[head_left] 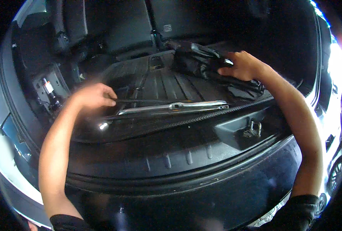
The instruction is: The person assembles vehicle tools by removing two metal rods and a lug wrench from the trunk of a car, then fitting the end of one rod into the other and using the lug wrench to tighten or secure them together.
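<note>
In the car's boot, my left hand has its thumb and fingers pinched on the end of a thin dark rod. Right beside that rod lies a long silver metal bar with a joint near its middle, on the ribbed black floor. My right hand is closed on a shiny black bag farther back on the right. The bag looks soft and crumpled, and its folds hide the fingertips in part. Blur softens the edge of my left hand.
A metal latch loop sits in a recess of the black sill in front. On the left, a slim black cylinder with a pale label stands by the side wall. Dark seat backs close off the far side.
</note>
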The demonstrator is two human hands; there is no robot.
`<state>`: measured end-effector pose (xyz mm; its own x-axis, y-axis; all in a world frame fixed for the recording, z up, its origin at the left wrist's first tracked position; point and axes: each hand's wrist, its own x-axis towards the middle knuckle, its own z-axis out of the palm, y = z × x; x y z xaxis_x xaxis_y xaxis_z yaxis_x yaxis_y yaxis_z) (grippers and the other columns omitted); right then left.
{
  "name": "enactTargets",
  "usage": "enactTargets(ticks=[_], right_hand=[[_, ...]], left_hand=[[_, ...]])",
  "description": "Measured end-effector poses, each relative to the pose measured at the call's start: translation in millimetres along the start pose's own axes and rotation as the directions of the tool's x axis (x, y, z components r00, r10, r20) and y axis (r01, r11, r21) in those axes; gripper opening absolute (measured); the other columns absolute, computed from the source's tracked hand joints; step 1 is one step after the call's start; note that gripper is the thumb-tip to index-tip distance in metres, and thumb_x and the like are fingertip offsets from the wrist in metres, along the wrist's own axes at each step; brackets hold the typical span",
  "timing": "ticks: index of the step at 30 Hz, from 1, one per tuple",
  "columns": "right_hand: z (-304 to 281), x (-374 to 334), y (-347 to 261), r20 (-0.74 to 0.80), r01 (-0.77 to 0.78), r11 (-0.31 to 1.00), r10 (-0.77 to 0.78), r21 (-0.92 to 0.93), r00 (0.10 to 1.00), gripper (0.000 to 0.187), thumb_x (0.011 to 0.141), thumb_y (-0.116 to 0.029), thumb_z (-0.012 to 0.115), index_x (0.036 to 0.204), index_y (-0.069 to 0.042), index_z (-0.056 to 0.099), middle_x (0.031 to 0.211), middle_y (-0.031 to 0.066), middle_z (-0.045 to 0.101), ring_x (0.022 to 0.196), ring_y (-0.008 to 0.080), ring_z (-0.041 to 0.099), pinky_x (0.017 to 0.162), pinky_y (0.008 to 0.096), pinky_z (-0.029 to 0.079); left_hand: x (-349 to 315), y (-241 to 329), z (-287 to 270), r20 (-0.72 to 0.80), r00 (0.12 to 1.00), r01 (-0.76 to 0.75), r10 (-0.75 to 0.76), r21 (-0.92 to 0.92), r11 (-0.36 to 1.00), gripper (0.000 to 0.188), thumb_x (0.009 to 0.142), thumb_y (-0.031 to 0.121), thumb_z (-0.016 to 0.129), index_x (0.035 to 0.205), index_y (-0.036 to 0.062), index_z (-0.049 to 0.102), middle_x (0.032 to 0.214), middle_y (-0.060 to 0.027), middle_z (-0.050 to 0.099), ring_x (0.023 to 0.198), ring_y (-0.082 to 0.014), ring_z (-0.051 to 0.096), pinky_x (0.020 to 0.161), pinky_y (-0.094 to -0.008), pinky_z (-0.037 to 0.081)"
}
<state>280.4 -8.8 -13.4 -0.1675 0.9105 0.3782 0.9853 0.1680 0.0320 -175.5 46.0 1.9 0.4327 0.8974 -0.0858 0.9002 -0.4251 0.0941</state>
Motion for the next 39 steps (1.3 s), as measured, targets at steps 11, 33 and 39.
enactTargets(ticks=[11, 33, 39], right_hand=[[-13.3, -7.9, -53.5, -0.163, 0.334, 0.895, -0.297, 0.297, 0.941, 0.05, 0.093, -0.046, 0.06, 0.109, 0.002, 0.068, 0.112, 0.0239, 0.066, 0.108, 0.038, 0.062, 0.096, 0.0419, 0.049], [-8.1, 2.6, -29.0, -0.23, 0.04, 0.86, 0.092, 0.509, 0.969, 0.054, 0.094, -0.051, 0.058, 0.102, 0.002, 0.069, 0.09, 0.0208, 0.069, 0.09, 0.031, 0.067, 0.084, 0.0411, 0.05], [0.7, 10.2, -23.2, -0.294, 0.126, 0.893, 0.007, 0.433, 0.956, 0.05, 0.093, -0.046, 0.06, 0.104, 0.001, 0.068, 0.095, 0.0218, 0.07, 0.093, 0.0347, 0.067, 0.085, 0.0418, 0.051]], left_hand=[[-8.4, 5.0, -19.5, -0.628, 0.774, -0.178, 0.079, -0.095, 0.979, 0.027, 0.086, 0.008, 0.074, 0.111, 0.004, 0.064, 0.09, -0.0008, 0.065, 0.077, -0.008, 0.057, 0.072, -0.0254, 0.05], [-28.8, 97.8, 19.7, 0.047, 0.977, -0.21, 0.207, 0.093, 0.973, 0.034, 0.086, 0.031, 0.074, 0.095, -0.0004, 0.069, 0.079, -0.0089, 0.068, 0.074, -0.0155, 0.062, 0.068, -0.0339, 0.049], [-22.6, 75.5, 16.9, -0.152, 0.946, -0.28, 0.285, 0.057, 0.958, 0.031, 0.085, 0.027, 0.074, 0.094, -0.0024, 0.068, 0.083, -0.0145, 0.071, 0.077, -0.0199, 0.065, 0.072, -0.0366, 0.05]])
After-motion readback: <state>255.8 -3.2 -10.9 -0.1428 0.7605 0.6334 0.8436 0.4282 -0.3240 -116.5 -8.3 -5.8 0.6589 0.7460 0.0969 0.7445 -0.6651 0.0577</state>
